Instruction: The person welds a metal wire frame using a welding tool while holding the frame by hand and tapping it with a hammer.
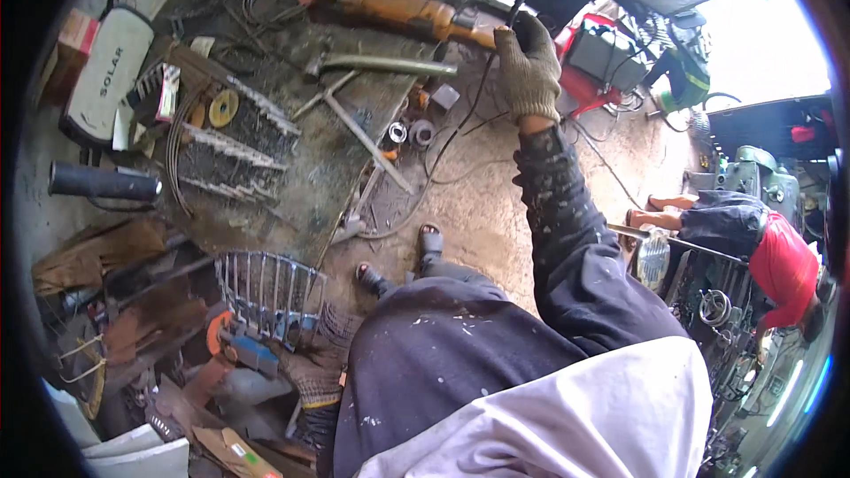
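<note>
My right hand (531, 71), in a knit work glove, is stretched far forward with its fingers closed around a black cord (481, 93). The cord runs down from the hand towards the floor. An orange angle grinder (390, 11) with a yellowish disc lies just left of that hand on the metal worktop (310, 177). Low at the left, my gloved left hand (314, 372) is against a blue angle grinder (252, 350) with an orange disc, and seems to grip its body. A slatted metal grate (270, 296) stands beside it. Part of the left fingers is hidden.
A hammer (381, 64), a T-shaped metal bar (363, 137) and toothed metal strips (235, 146) lie on the worktop. A white solar case (111, 75) stands at the left. Scrap (150, 327) fills the lower left. At right, a person in red (784, 257) bends over machinery.
</note>
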{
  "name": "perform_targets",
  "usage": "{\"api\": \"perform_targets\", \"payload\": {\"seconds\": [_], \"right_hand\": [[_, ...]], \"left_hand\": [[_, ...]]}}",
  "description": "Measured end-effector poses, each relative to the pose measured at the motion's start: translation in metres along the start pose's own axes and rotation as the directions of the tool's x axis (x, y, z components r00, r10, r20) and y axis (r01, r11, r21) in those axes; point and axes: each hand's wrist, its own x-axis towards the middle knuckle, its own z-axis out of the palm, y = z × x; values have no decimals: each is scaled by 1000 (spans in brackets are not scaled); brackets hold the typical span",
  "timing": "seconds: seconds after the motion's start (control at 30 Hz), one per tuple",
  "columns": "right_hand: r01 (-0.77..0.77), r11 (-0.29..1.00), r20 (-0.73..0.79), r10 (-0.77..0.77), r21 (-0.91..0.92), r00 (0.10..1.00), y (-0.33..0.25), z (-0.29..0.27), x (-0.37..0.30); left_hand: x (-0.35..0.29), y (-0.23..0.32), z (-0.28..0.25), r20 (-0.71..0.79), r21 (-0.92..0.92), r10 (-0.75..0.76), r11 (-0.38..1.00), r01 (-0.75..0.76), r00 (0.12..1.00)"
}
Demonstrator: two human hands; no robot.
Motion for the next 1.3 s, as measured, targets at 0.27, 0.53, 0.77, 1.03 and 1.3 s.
{"api": "perform_targets", "payload": {"seconds": [0.27, 0.53, 0.77, 1.03, 1.3], "right_hand": [[-316, 914, -186, 275, -254, 943, 91, 5, 137], [-149, 770, -34, 163, -621, 986, 148, 62, 187], [-41, 844, -144, -43, -535, 989, 122, 57, 207], [197, 957, -155, -233, -214, 960, 64, -8, 212], [204, 965, -13, -204, 168, 979, -19, -100, 78]], "left_hand": [[-20, -28, 53, -251, -173, 118, 971, -164, 961], [2, -8, -5, 83, -23, 115, 993, -114, 990], [17, -21, -5, 30, -134, 196, 973, -190, 980], [12, -30, 6, -38, -56, 215, 975, -216, 976], [9, -34, 14, -76, -75, 348, 932, -354, 934]]}}
